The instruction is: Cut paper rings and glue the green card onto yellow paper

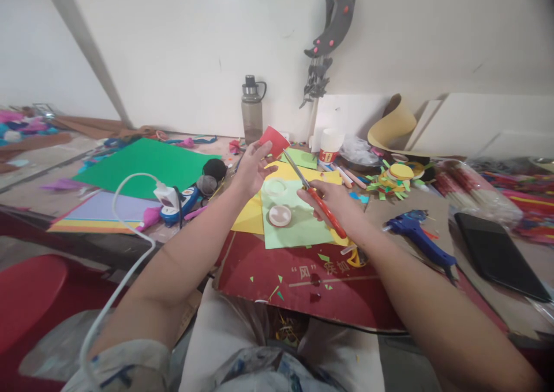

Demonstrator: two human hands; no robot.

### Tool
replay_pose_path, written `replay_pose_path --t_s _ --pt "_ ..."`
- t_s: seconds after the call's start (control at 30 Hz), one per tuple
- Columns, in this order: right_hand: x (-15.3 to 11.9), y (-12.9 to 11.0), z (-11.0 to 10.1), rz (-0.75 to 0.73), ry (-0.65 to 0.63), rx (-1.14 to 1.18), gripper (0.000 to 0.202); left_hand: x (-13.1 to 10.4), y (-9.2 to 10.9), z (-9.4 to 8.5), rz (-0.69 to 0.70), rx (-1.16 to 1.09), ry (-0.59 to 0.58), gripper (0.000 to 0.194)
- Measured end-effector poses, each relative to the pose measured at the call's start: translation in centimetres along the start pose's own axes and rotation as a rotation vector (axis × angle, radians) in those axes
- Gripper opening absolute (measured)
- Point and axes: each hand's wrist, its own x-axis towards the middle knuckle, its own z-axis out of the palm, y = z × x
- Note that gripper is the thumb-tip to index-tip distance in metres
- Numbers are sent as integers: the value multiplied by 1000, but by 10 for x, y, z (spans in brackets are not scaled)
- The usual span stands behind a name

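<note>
My left hand (255,167) pinches a piece of red paper (275,142) by its left edge, raised above the work surface. In my right hand (331,201) are scissors with orange-red handles (326,212), their blades pointing up and left to the lower right edge of the red paper. Below the hands lie a light green sheet (298,230) and yellow paper (251,217). A small round white piece (280,215) rests on the green sheet, with a pale ring (276,187) just behind it.
Red board (346,299) with green scraps is nearest me. At right are a blue glue gun (422,242), a black phone (500,253) and a paper flower (399,175). Behind stand a bottle (252,115) and a paper cup (331,146). Left: green sheet (147,167), white cable (125,276).
</note>
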Motion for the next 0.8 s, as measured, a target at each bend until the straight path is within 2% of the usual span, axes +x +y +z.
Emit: replay_pose_path --t_s 0.23,0.5,0.7,0.8 --pt "1 -3 2 56 -29 1 30 8 -5 -5 -43 -13 18 41" --pt "-5 -10 3 140 -86 148 26 9 -5 -6 -37 6 -1 44" --pt "-8 -18 0 172 -77 101 30 10 -10 -8 57 157 21 46" --pt "-7 -17 1 140 -81 74 33 9 -11 -8 141 247 124 52"
